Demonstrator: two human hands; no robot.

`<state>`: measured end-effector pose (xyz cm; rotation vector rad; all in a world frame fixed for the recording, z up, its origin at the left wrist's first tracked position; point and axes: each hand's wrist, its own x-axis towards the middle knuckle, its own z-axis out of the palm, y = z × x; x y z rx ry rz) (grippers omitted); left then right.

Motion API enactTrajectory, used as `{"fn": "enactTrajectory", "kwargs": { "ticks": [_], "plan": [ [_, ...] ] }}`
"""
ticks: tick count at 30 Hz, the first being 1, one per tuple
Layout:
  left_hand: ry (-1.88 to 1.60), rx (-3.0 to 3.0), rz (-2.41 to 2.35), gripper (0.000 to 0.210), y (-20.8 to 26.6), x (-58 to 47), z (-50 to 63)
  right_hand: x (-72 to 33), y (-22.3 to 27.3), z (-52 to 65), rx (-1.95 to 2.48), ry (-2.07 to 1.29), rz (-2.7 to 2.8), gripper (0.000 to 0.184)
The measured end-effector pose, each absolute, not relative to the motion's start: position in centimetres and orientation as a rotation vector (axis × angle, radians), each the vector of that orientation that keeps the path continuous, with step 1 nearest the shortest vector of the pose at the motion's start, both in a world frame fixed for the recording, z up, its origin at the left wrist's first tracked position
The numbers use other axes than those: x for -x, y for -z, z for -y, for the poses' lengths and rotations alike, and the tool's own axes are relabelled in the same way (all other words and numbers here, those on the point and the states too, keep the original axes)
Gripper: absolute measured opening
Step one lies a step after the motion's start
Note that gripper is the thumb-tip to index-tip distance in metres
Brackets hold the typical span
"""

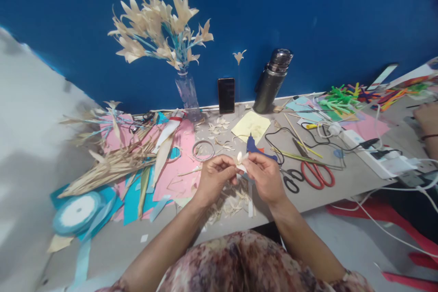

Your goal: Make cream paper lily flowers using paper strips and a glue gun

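My left hand [216,177] and my right hand [266,177] meet fingertip to fingertip above the table's front. Pinched between them is a small cream husk petal [239,158]; its lower part is hidden by my fingers. Both hands are closed on it. Just beyond my right hand lies a blue glue gun [259,148], beside a yellow sheet [251,127]. Black-handled scissors [292,179] and red-handled scissors [318,175] lie to the right. Husk scraps [232,198] are strewn beneath my hands, and a roll of tape [203,143] rests beyond the left one.
A vase [189,93] of husk flowers, a phone [226,96] and a dark flask [272,82] stand along the blue wall. Dried husks [109,166] and a blue ribbon spool [79,212] lie left. A power strip [372,153] sits right, near another person's arm [427,123].
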<state>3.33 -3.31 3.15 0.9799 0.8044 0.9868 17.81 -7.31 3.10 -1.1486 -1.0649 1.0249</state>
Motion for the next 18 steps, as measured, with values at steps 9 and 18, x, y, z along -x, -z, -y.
{"fn": "enactTrajectory", "kwargs": {
  "ticks": [9,18],
  "plan": [
    [-0.987,-0.994,-0.843,0.017,-2.95,-3.28,3.17,-17.6,-3.03,6.85,1.161,-1.045,1.043,0.027],
    [-0.98,-1.046,-0.968,0.013,-3.56,-3.2,3.01,-17.61,-2.37,6.51,1.212,-0.942,1.138,0.025]
  ]
}}
